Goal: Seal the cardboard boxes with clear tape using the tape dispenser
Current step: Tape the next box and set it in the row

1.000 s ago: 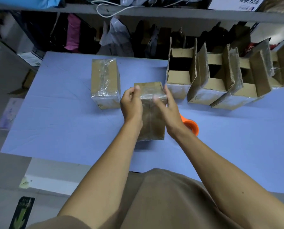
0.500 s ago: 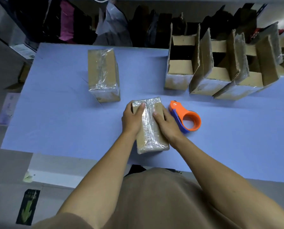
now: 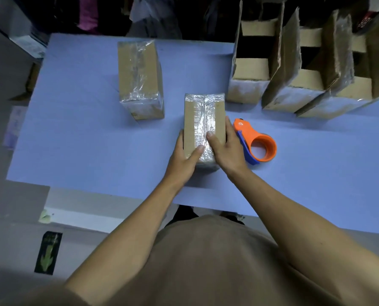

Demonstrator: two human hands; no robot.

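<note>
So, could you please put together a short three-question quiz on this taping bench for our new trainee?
1. True or false: the tape dispenser lies on the table, in neither hand.
2. The box under both hands is: A) open, B) taped along its top, C) stacked on another.
3. Which side of that box is the other sealed box on?

Key: 1 true. 2 B; the left hand and right hand press its near end. 3 The person's left, farther back.
</note>
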